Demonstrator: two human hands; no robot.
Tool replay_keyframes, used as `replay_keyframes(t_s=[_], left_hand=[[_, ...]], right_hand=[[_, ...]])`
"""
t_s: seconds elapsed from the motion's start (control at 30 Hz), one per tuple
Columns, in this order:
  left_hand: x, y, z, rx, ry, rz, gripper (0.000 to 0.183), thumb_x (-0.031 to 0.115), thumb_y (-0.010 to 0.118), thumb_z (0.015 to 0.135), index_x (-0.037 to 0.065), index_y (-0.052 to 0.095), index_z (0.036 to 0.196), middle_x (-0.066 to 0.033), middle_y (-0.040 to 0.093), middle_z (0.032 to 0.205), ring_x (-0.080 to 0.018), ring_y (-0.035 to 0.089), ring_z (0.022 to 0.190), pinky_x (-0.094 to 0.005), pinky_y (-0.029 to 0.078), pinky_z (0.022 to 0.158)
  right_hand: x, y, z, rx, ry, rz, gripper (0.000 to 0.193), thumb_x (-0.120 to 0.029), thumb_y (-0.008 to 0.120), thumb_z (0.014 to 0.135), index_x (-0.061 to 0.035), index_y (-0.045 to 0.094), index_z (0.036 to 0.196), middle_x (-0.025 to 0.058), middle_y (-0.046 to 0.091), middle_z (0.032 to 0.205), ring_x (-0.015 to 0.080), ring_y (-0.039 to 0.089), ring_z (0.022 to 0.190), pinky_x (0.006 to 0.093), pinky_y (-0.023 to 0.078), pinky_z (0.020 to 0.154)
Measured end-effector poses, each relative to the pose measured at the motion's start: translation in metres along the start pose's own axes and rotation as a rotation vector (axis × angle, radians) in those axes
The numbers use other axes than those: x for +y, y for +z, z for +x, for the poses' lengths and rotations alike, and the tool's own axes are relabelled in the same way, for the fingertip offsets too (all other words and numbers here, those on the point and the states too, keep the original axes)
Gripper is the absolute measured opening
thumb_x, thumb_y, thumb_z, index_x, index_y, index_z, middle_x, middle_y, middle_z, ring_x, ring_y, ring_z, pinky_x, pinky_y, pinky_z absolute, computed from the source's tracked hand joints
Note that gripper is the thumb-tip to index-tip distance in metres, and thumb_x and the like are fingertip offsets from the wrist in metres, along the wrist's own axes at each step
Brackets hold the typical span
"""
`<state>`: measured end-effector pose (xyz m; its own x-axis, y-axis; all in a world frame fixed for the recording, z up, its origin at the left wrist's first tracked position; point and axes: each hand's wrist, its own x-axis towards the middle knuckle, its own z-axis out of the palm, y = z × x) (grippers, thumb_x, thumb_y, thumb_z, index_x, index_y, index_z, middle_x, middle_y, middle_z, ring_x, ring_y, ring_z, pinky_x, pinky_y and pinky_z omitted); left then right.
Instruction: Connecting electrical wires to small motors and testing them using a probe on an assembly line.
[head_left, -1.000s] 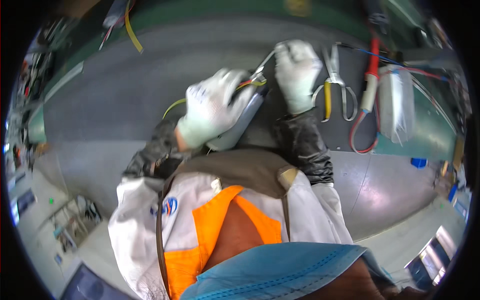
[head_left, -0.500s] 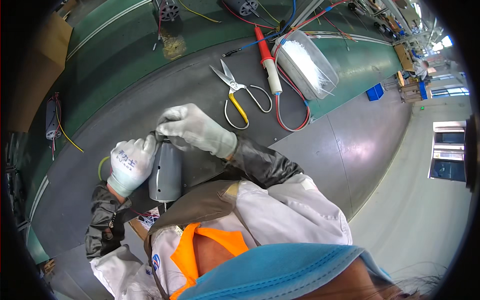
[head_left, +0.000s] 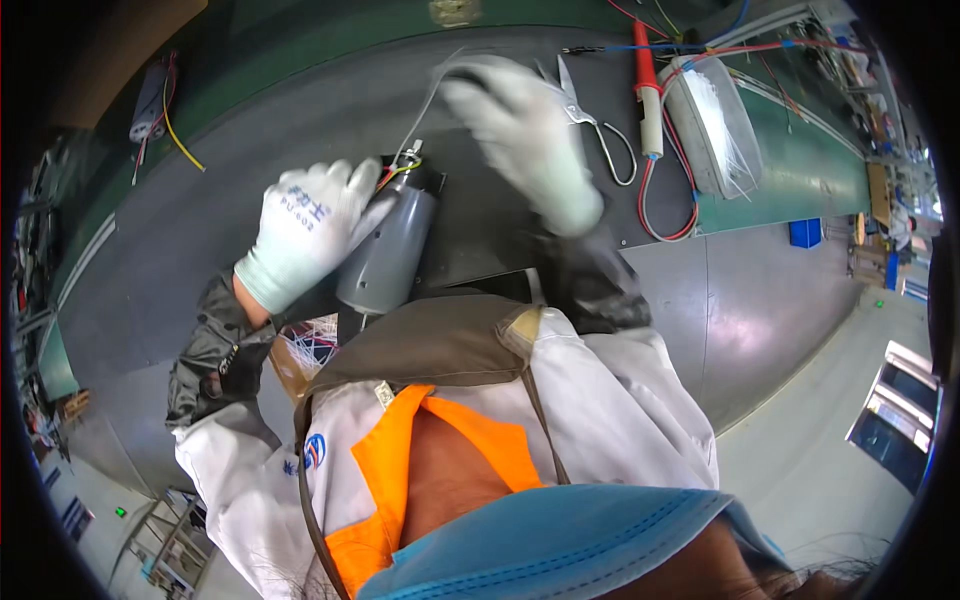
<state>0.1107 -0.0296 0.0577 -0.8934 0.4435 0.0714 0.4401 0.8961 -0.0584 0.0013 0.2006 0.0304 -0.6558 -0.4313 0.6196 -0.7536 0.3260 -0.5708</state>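
A grey cylindrical electric motor (head_left: 390, 250) lies tilted on the dark worktop, close to my apron. My gloved left hand (head_left: 305, 225) is closed on its far end, with the thumb along the casing. Beside those fingertips, short coloured wires (head_left: 400, 170) bunch at the motor's end. From this bunch a thin white cable tie (head_left: 426, 105) sticks up toward my right hand (head_left: 525, 130). That gloved hand is raised and smeared by motion, so its grip on the tie cannot be made out. Scissors (head_left: 574, 108) lie just right of it, partly covered.
Right of the scissors lie a red-and-cream probe (head_left: 645, 75) with looped cable and a clear plastic bin (head_left: 752, 110) of white cable ties. Another motor (head_left: 148, 105) with loose wires is at the far left. An open carton (head_left: 290, 370) sits below the bench edge.
My right hand has moved from the motor's end up and to the right, uncovering the wires and the cable tie. The motor now leans to the right. The view has shifted too.
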Motion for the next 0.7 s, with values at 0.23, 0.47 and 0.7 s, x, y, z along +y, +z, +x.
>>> replay_keyframes(t_s=[0.23, 0.47, 0.7], left_hand=[[-0.027, 0.013, 0.042, 0.145, 0.170, -0.420, 0.038, 0.036, 0.069, 0.095, 0.002, 0.071, 0.112, -0.0173, 0.066, 0.115, -0.0358, 0.064, 0.106, -0.0434, 0.053, 0.091], [-0.052, -0.015, 0.067, -0.180, 0.009, -1.265, 0.045, 0.039, 0.060, 0.103, -0.003, 0.072, 0.112, -0.0106, 0.073, 0.102, -0.0165, 0.064, 0.100, -0.0314, 0.049, 0.090], [-0.062, -0.012, 0.093, -0.143, -0.037, -1.282, 0.045, 0.040, 0.068, 0.099, -0.004, 0.073, 0.109, -0.0087, 0.075, 0.096, -0.0145, 0.065, 0.090, -0.0328, 0.051, 0.081]], right_hand=[[0.002, -0.059, -0.150, -0.154, 0.408, -0.678, 0.067, -0.009, 0.072, 0.086, -0.0099, 0.049, 0.149, 0.0244, 0.060, 0.130, 0.0423, 0.056, 0.120, 0.0484, 0.046, 0.102], [-0.065, -0.079, -0.179, -0.404, 0.526, -0.718, 0.077, 0.000, 0.073, 0.079, -0.0089, 0.047, 0.151, 0.0228, 0.060, 0.124, 0.0404, 0.058, 0.114, 0.0467, 0.048, 0.099], [-0.044, -0.088, -0.113, -0.292, 0.932, 0.341, 0.058, -0.004, 0.068, 0.088, -0.0020, 0.052, 0.145, 0.0168, 0.062, 0.137, 0.0209, 0.064, 0.120, 0.0344, 0.054, 0.098]])
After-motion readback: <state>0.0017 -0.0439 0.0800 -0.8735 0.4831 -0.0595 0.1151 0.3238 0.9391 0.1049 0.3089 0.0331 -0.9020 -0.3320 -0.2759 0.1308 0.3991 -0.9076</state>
